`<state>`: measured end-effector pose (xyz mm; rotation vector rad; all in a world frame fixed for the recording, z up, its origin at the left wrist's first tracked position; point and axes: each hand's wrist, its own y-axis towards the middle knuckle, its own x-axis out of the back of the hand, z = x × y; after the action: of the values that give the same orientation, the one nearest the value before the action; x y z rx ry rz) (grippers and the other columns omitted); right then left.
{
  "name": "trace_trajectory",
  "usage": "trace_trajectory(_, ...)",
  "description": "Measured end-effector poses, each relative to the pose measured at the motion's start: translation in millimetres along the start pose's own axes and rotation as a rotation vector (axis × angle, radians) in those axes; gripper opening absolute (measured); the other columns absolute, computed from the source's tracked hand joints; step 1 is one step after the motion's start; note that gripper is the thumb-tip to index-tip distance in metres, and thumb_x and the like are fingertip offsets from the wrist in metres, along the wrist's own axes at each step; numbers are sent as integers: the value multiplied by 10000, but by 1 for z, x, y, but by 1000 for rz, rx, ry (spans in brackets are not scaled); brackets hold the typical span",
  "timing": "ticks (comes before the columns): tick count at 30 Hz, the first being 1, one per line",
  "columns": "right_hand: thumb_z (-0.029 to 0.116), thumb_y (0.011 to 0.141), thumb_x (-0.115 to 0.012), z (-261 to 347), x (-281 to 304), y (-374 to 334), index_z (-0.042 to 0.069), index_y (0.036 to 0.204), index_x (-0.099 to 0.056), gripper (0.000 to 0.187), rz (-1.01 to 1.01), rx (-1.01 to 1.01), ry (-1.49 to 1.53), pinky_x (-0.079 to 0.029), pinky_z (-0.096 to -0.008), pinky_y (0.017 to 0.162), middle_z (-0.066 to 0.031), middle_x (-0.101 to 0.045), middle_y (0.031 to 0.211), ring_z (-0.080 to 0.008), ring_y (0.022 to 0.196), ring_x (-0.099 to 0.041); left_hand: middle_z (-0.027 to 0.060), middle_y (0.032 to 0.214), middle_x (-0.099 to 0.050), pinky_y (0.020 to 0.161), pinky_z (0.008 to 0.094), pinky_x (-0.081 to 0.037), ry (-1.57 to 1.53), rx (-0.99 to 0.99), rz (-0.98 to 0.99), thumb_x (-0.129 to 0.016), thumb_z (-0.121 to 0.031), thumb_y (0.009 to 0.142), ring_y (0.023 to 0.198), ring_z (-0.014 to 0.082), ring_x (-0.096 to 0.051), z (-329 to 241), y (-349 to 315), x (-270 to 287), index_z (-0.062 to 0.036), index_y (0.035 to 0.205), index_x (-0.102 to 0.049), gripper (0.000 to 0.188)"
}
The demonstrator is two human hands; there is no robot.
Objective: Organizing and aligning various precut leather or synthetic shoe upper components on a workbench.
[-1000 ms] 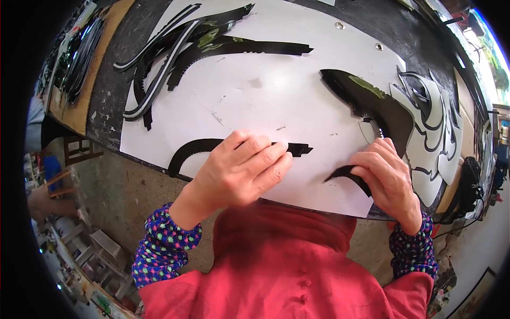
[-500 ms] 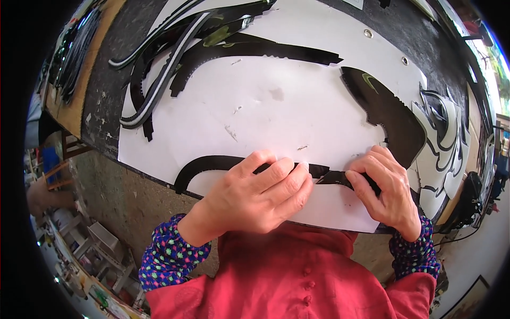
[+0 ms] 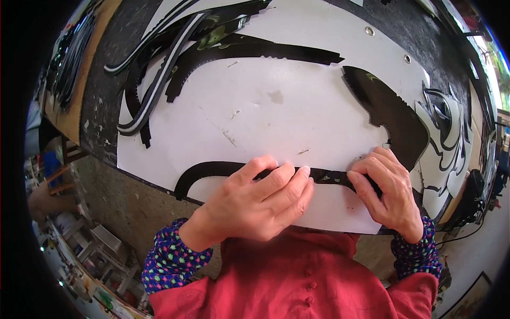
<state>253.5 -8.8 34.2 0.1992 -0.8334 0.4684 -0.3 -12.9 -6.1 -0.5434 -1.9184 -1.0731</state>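
Note:
Along the near edge of a white sheet [image 3: 212,114] lies a long black curved strip [image 3: 197,171], its bent end toward the left. My left hand [image 3: 260,198] is closed over the middle of this strip, fingertips pressed onto it and partly hiding it. Between the hands, a short shiny length of the strip [image 3: 330,177] shows with a slanting line, looking like a lapped joint. My right hand [image 3: 387,186] pinches its right part between thumb and curled fingers. Beyond the right fingers sits a wide dark curved piece [image 3: 396,111] with notched edges.
Across the far side lie a black notched strip [image 3: 255,50] and a black strip with a pale stripe [image 3: 172,69]. White pieces with black curved outlines [image 3: 446,138] are at the right. Metal eyelets [image 3: 370,31] sit in the sheet. Bundled dark strips [image 3: 74,58] are far left.
The strip's end beside my left fingertips now appears brought together with the right-hand part, the step between them less visible. Both hands keep their grip with only slight movement.

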Motion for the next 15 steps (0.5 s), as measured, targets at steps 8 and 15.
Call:
trace_trajectory(8, 29, 831, -671, 0, -2, 1, 32, 810, -594, 80, -14, 25, -29, -413, -374, 649, -86, -564, 738, -268, 682, -508, 31, 1066, -692, 776, 317, -504, 6, 0, 4, -682, -77, 805, 936, 163, -608, 0, 0, 1, -90, 948, -738, 155)
trace_trajectory(15, 30, 829, -672, 1, -4, 1, 33, 809, -587, 87, -21, 42, -60, -411, -374, 641, -86, -558, 734, -267, 675, -507, 31, 1065, -694, 774, 317, -504, 5, 3, 5, -690, -87, 797, 935, 163, -607, 0, 0, 1, -90, 949, -741, 161)
